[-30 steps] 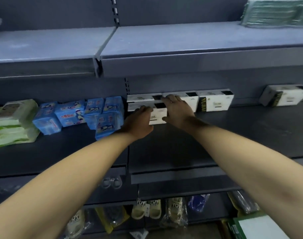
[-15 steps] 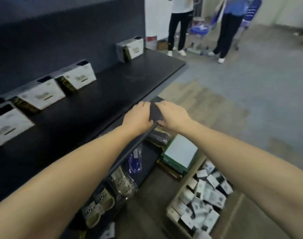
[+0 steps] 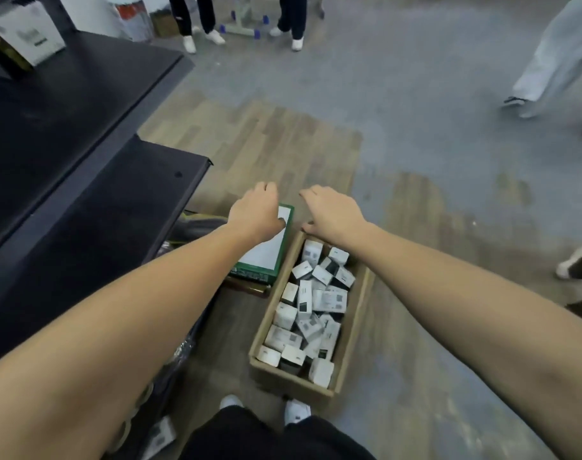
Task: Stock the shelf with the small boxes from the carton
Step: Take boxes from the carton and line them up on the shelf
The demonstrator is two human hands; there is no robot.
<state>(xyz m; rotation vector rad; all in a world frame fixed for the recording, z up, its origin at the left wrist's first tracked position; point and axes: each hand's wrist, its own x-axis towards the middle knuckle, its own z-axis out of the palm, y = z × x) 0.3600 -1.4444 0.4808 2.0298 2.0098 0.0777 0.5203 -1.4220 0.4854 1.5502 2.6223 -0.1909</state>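
A brown cardboard carton point(image 3: 353, 322) stands on the floor in front of my feet, holding several small white boxes point(image 3: 316, 303) in a loose heap. My left hand point(image 3: 256, 212) hovers over a green-edged box beside the carton, fingers curled loosely, holding nothing. My right hand point(image 3: 332, 212) hangs above the carton's far end with its fingers apart and empty. The dark shelf point(image 3: 67, 104) runs along the left, and one white box point(image 3: 25, 36) stands on it at the top left.
A flat green-edged box with a white top point(image 3: 266, 257) lies left of the carton. A lower shelf point(image 3: 117, 207) juts out beneath the upper one. Several people's legs point(image 3: 196, 18) stand at the far end, and one person point(image 3: 548, 58) walks at the right.
My view has swung from the shelf down to the floor. Both hands left the boxes on the shelf, passed its edge and now hover empty over the carton's far end.
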